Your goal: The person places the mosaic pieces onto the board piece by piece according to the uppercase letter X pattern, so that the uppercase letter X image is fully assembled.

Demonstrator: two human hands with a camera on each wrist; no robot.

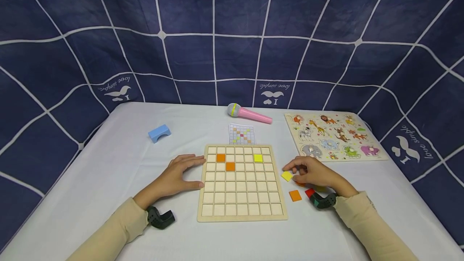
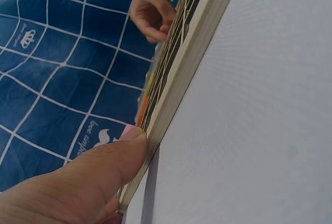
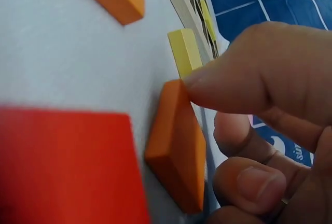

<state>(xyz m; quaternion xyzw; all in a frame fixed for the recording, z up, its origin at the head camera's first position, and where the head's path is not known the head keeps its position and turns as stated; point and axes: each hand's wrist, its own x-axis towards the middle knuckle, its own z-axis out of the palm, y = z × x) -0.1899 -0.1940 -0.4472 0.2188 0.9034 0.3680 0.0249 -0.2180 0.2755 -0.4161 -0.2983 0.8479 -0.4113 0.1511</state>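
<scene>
A wooden grid board (image 1: 242, 217) lies mid-table with two orange tiles (image 1: 230, 166) and one yellow tile (image 1: 258, 158) in its cells. My left hand (image 1: 179, 175) rests on the table, fingers extended, with thumb and fingertips against the board's left edge (image 2: 171, 102). Right of the board, my right hand (image 1: 309, 172) pinches a loose yellow square tile (image 1: 287, 176) between thumb and forefinger; the tile lies at table level. In the right wrist view the thumb (image 3: 233, 79) covers one end of this yellow tile (image 3: 184, 50), and an orange tile (image 3: 174, 146) lies close by.
Loose orange (image 1: 295, 195) and red (image 1: 309, 193) tiles lie near the right wrist. Behind the board are a printed pattern card (image 1: 242, 133) and a pink toy microphone (image 1: 253, 115). An animal puzzle (image 1: 333, 136) lies at back right, a blue arch block (image 1: 159, 133) at left.
</scene>
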